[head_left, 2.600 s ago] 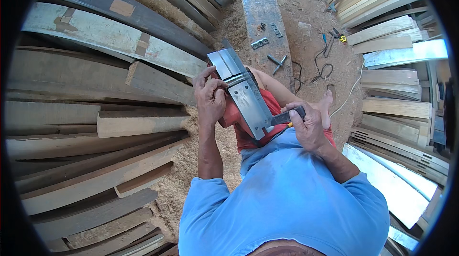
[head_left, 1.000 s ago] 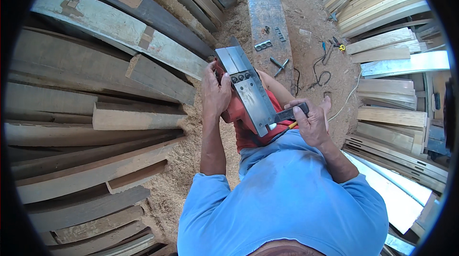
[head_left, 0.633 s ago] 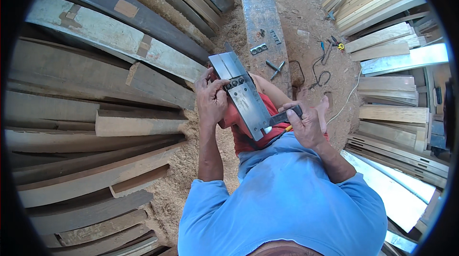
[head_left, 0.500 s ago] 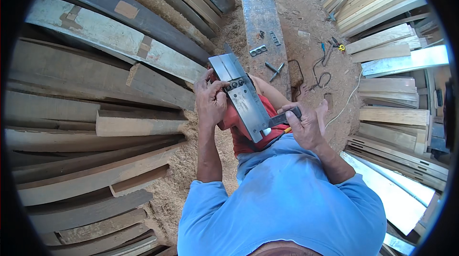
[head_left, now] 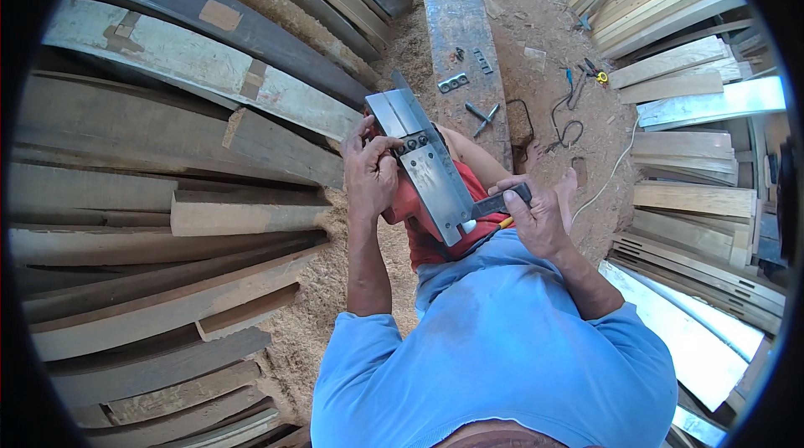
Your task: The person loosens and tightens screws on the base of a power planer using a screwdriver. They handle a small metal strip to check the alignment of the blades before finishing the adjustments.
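The left hand [head_left: 371, 180] rests its fingers [head_left: 384, 145] on the electric planer [head_left: 435, 187], whose metal sole is facing up. The right hand [head_left: 541, 220] is holding a dark bar [head_left: 507, 200] at the planer's near end. On the worn bench [head_left: 459, 8] lies a metal plate [head_left: 453, 83] (it has three round openings), near a crossed tool [head_left: 481, 119].

Tool's red body [head_left: 409, 200] partly hidden behind metal plate [head_left: 435, 184] and left hand [head_left: 371, 174]

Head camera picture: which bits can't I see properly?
All in the head view:
Metal-plated tool: underside, hidden by its own plates.
Dark bar: partly covered by the right grip.
Long board: far end, cut off by the upper edge.
Small dark bits on it: too small to identify.
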Demonstrator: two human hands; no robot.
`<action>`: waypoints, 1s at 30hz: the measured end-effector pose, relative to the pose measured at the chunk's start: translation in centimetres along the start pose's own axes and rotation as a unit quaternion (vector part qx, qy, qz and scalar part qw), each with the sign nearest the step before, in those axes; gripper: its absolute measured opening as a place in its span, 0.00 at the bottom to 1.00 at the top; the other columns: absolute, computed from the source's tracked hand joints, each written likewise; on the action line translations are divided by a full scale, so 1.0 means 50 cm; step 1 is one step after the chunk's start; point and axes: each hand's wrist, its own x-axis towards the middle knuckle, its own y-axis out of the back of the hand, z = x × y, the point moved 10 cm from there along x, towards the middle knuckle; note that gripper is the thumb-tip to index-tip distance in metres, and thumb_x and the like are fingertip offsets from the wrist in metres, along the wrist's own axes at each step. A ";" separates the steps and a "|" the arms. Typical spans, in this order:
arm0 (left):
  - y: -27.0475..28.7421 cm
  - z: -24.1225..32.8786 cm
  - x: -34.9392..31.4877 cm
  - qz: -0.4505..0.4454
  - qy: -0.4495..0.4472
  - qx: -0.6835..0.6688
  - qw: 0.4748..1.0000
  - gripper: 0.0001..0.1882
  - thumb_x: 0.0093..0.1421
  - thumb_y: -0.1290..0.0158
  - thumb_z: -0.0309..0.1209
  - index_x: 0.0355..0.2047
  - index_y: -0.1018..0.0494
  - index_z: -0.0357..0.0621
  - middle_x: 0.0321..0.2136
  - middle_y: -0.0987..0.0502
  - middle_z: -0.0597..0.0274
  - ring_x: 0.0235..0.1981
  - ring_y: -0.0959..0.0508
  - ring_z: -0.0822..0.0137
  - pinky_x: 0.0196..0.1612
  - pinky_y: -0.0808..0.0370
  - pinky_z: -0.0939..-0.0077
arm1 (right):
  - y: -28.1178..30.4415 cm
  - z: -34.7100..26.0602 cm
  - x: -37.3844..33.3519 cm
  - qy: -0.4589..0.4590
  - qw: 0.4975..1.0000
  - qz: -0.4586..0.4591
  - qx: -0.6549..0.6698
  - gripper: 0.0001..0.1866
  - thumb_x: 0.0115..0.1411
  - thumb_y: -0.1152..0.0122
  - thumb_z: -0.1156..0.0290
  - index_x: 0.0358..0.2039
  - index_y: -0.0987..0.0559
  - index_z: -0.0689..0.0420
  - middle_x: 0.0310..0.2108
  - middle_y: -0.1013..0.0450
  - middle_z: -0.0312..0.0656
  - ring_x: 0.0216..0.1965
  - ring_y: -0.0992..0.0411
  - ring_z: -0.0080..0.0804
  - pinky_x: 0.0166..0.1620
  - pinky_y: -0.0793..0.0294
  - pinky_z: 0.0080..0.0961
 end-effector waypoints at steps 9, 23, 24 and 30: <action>0.001 -0.005 0.000 0.001 0.004 -0.014 1.000 0.18 0.51 0.50 0.21 0.39 0.14 0.45 0.63 0.29 0.37 0.66 0.33 0.42 0.70 0.35 0.50 | -0.008 -0.013 0.003 0.019 1.000 0.002 -0.008 0.08 0.75 0.45 0.73 0.47 0.21 0.63 0.37 0.17 0.41 0.37 0.21 0.21 0.43 0.21 0.24; 0.003 0.002 0.002 0.001 0.006 -0.019 1.000 0.17 0.52 0.50 0.21 0.38 0.15 0.44 0.62 0.28 0.36 0.65 0.32 0.41 0.69 0.35 0.49 | -0.007 -0.001 0.001 0.004 1.000 0.000 0.006 0.09 0.75 0.45 0.72 0.47 0.21 0.64 0.39 0.16 0.43 0.38 0.21 0.22 0.43 0.21 0.24; 0.003 0.002 0.002 0.003 0.002 -0.019 1.000 0.17 0.52 0.50 0.21 0.38 0.15 0.44 0.62 0.28 0.36 0.65 0.31 0.41 0.69 0.35 0.49 | -0.007 0.000 0.001 0.002 1.000 0.002 0.012 0.09 0.75 0.45 0.72 0.48 0.21 0.64 0.39 0.16 0.43 0.38 0.20 0.22 0.44 0.21 0.24; 0.000 0.001 0.001 0.011 -0.013 -0.018 1.000 0.17 0.50 0.49 0.21 0.37 0.15 0.44 0.61 0.28 0.37 0.63 0.30 0.40 0.68 0.34 0.49 | -0.002 -0.028 0.002 0.023 0.998 0.000 -0.056 0.09 0.75 0.45 0.73 0.48 0.22 0.65 0.40 0.16 0.44 0.41 0.20 0.23 0.47 0.21 0.24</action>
